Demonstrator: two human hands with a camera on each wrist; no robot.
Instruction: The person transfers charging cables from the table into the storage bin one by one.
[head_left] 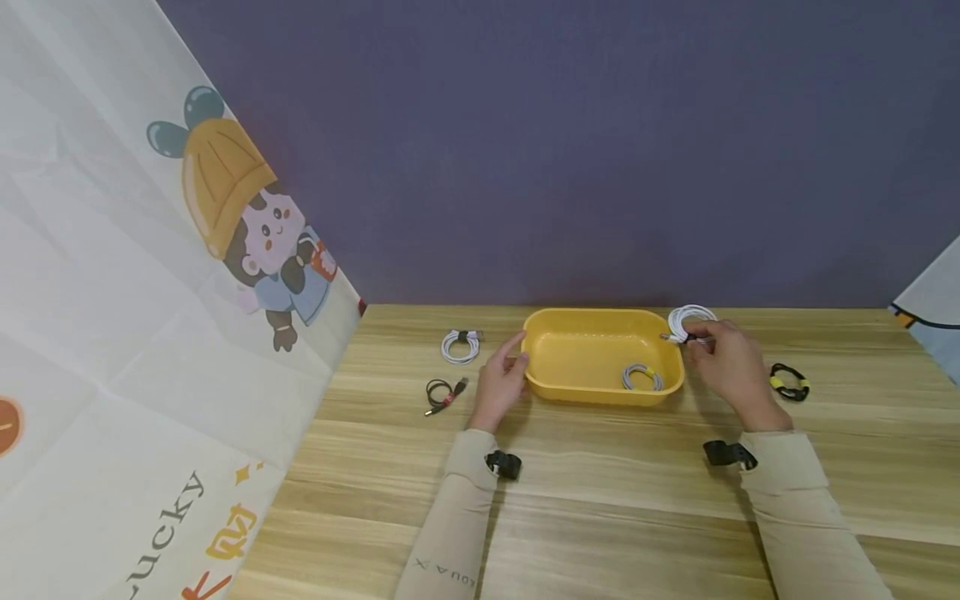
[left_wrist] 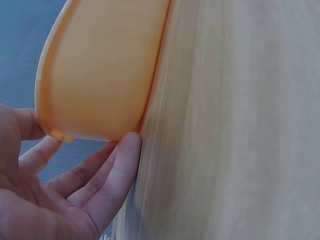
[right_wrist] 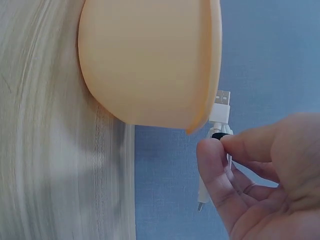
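A yellow plastic basket (head_left: 573, 396) stands on the table with a coiled grey cable (head_left: 642, 377) inside, near its right end. My left hand (head_left: 498, 385) holds the basket's left end, thumb at the rim and fingers against the outer wall. At the right end, my right hand (head_left: 723, 360) pinches a coiled white USB cable (head_left: 686, 321) by its dark tie, thumb against index finger. The cable's USB plug (right_wrist: 221, 103) points over the basket's right rim in the right wrist view.
Left of the basket lie another coiled white cable (head_left: 461, 347) and a short black cable with a red tie (head_left: 447, 397). A black cable with yellow ties (head_left: 789, 382) lies right of my right hand. Behind the wooden table (head_left: 600, 500) rises a dark blue wall (head_left: 600, 150).
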